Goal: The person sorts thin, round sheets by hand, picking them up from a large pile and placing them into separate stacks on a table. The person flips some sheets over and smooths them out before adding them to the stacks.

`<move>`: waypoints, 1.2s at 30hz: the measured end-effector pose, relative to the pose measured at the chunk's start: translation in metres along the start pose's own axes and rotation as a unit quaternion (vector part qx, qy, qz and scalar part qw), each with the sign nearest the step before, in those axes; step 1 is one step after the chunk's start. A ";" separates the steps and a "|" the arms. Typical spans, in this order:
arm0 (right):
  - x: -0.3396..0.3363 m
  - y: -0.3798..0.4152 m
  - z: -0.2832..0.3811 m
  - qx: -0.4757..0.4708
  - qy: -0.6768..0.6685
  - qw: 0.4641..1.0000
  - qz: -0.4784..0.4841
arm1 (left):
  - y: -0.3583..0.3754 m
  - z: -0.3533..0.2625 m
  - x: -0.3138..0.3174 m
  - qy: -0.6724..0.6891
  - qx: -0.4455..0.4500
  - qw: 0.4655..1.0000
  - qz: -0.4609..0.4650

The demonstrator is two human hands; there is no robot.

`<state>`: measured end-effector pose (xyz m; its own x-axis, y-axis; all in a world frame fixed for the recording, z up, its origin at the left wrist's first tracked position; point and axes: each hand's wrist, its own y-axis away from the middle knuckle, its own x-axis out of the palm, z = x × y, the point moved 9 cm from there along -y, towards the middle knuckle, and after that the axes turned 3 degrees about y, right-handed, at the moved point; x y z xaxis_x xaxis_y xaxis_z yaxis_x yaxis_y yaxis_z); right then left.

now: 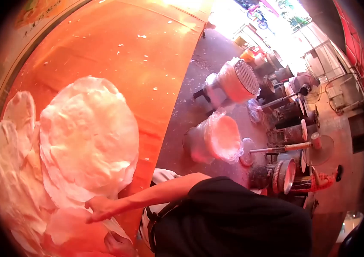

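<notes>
A broad stack of thin, pale round flatbread sheets [90, 132] lies on the orange-covered table [164, 64]. More crumpled sheets [10, 167] are heaped to its left. Below the stack, another thin flatbread sheet [70, 229] lies in reddish light, close to both hands. My right hand [100, 208] reaches across from a black sleeve, its fingers apart and touching the area between the stack and this lower sheet. Near the bottom edge of the view, my left hand [118, 245] has its fingers curled at the sheet's edge; part of that hand is hidden.
White crumbs dot the table. Beyond its edge, a plastic-lined tub [224, 137] and a plastic-wrapped container with a slotted top [239, 79] stand on the floor. Farther right are standing fans [321, 150], several metal drums [284, 175] and another person [314, 182].
</notes>
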<state>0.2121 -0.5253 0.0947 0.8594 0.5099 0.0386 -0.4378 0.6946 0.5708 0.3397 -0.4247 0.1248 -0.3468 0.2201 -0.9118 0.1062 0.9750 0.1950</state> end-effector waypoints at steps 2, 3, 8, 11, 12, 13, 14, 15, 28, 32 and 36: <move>0.027 -0.046 -0.019 -0.106 0.118 0.986 -0.059 | 0.001 0.006 0.009 0.035 -0.018 0.999 0.006; 0.041 -0.057 -0.021 -0.159 0.176 0.968 -0.085 | -0.001 -0.018 -0.015 0.048 0.029 0.996 -0.075; 0.029 -0.020 0.024 -0.340 0.116 0.896 -0.262 | 0.007 -0.062 -0.069 0.032 0.158 0.961 -0.224; 0.027 0.023 0.083 -0.407 0.104 0.884 -0.204 | 0.022 -0.079 -0.087 0.036 0.188 0.938 -0.289; 0.016 0.041 0.106 -0.431 0.095 0.872 -0.210 | 0.026 -0.084 -0.094 0.037 0.200 0.929 -0.311; 0.004 0.060 0.131 -0.455 0.085 0.860 -0.214 | 0.026 -0.088 -0.100 0.055 0.200 0.925 -0.318; -0.010 0.077 0.153 -0.479 0.074 0.847 -0.217 | 0.025 -0.093 -0.108 0.072 0.198 0.922 -0.325; -0.027 0.091 0.172 -0.503 0.065 0.834 -0.218 | 0.023 -0.100 -0.116 0.091 0.196 0.918 -0.333; -0.307 0.084 0.062 -0.194 -0.051 0.927 -0.318 | -0.056 -0.015 0.013 0.052 0.091 0.987 -0.123; -0.288 0.121 0.118 -0.267 -0.021 0.915 -0.302 | -0.066 -0.024 0.017 0.110 -0.006 0.989 -0.096; -0.338 0.137 0.120 -0.278 -0.111 0.893 -0.336 | -0.074 -0.023 0.017 0.155 -0.080 0.976 -0.128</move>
<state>-0.1061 -0.6634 0.2582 0.9815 -0.1879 0.0375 0.1867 0.9818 0.0336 0.3047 -0.4923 0.1036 -0.6109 -0.0580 -0.7896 -0.1598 0.9858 0.0512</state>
